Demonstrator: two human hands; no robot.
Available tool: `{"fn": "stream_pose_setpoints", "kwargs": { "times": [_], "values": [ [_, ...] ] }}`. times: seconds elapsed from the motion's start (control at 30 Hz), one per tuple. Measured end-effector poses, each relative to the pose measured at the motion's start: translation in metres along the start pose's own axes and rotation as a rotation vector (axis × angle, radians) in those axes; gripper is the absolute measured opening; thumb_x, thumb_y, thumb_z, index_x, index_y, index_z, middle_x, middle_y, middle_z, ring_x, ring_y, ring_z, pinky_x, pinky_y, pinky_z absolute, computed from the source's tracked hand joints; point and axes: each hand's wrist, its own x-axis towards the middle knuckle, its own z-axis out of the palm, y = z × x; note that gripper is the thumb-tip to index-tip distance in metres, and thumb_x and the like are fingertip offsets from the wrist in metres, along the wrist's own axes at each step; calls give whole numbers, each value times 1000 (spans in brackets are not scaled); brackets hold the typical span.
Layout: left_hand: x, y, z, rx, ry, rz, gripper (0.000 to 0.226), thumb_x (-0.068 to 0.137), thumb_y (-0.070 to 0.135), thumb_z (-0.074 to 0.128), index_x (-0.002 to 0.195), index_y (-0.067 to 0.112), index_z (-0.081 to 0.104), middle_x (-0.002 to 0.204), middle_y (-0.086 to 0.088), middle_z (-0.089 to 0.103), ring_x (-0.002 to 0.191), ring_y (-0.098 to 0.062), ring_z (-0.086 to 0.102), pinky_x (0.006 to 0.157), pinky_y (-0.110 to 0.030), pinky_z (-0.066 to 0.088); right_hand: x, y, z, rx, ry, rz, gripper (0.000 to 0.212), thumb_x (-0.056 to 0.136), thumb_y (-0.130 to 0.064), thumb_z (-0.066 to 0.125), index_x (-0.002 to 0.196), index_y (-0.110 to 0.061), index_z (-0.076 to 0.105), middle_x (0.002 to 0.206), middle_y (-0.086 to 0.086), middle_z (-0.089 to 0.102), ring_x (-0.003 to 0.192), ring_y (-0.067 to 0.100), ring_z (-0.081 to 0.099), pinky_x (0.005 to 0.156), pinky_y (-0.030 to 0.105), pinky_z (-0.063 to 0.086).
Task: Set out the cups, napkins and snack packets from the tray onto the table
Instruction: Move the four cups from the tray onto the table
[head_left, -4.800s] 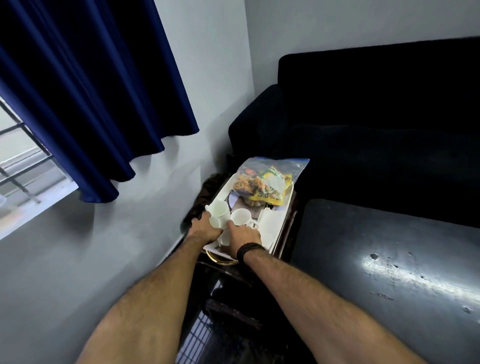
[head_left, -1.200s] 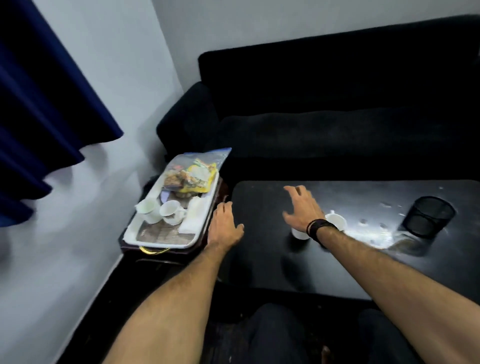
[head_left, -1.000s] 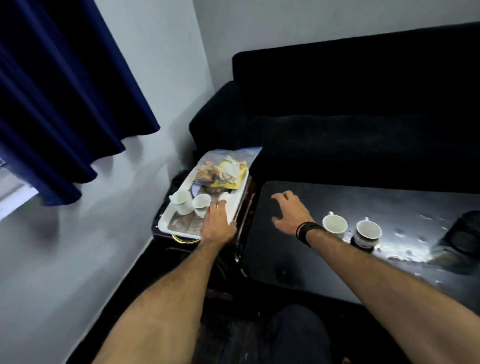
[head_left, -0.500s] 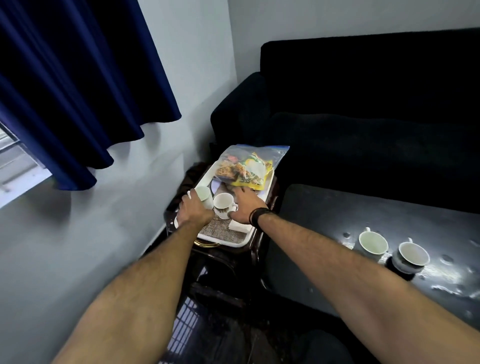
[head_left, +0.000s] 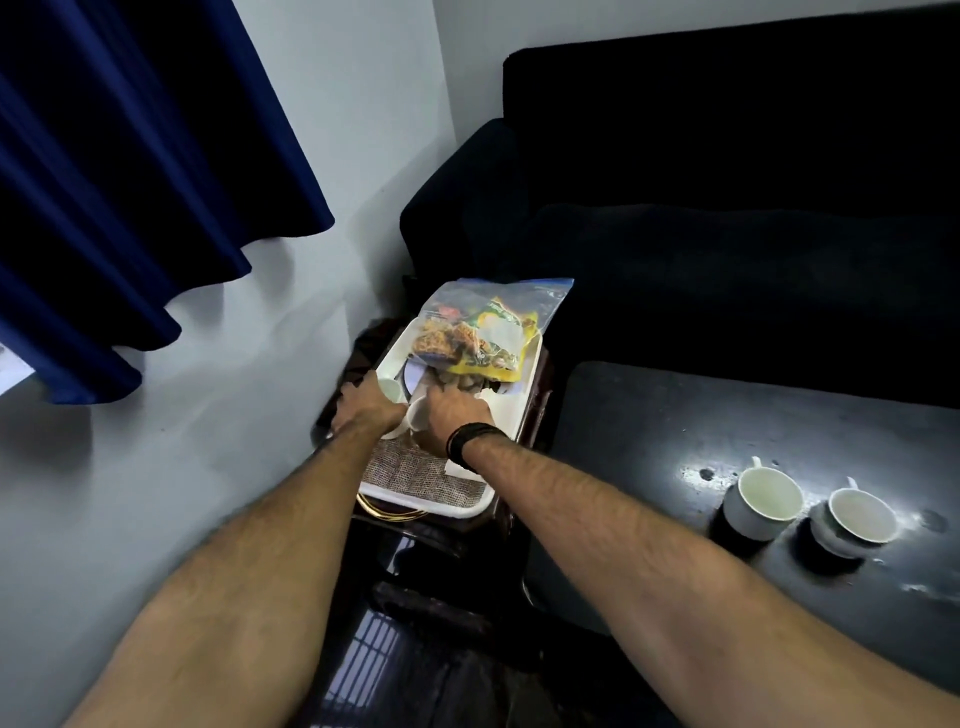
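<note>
Two cups (head_left: 763, 496) stand on the tabletop (head_left: 649, 441); left hand (head_left: 366, 410) and right hand (head_left: 457, 415) close on the tray's (head_left: 431, 506) last cups — napkins, snack bag (head_left: 483, 332) remain.

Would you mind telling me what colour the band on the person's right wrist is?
Black. The wristband shows best in the head view, just behind the right hand.

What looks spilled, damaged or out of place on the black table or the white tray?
The glossy black table has pale specks and smears around the two white cups, perhaps spilled drops or wear. The clear bag of snack packets sticks out past the white tray's far edge.
</note>
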Motion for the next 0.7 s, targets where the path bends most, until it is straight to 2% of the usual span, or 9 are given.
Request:
{"fn": "stream_pose_setpoints", "kwargs": {
  "times": [0.1,0.2,0.3,0.4,0.53,0.7],
  "values": [
    [-4,2,4,31,7,-21,66,83,37,69,140,15,45,137,-23,44,125,-39,47,102,-48,45,-3,-1,1,25,-5,-7,58,83,-23,64,133,-3,43,128,17,52,117,37,57,87,46,49],
    [-16,1,6,20,110,-29,54,90,34,62,136,10,48,136,-24,40,124,-41,44,101,-48,44,-8,4,-3,119,23,-36,67,85,-33,67,136,-3,38,133,20,46,120,39,52,93,48,49],
    [-28,0,-2,31,204,25,45,92,29,59,133,14,50,134,-22,37,122,-40,43,95,-49,46,-17,15,-23,220,126,-53,69,86,-46,64,138,-9,37,131,16,49,117,33,53,96,46,50],
    [-38,6,-15,-10,247,139,44,94,30,56,135,14,50,133,-23,40,120,-40,45,97,-47,43,-27,33,-53,270,216,-52,67,86,-50,61,138,-15,39,127,10,49,111,28,55,92,40,51],
    [-65,34,-20,-168,226,284,44,92,30,58,132,12,49,130,-22,45,119,-39,48,102,-41,40,-54,74,-97,179,252,-66,65,77,-59,63,126,-17,50,121,6,55,104,25,57,87,39,52],
    [-119,84,11,-254,99,437,55,87,30,64,134,16,38,134,-19,46,121,-36,48,97,-42,41,-110,137,-130,18,201,30,68,61,-65,69,114,-24,56,113,1,60,101,24,60,80,36,50]
  ]
}}
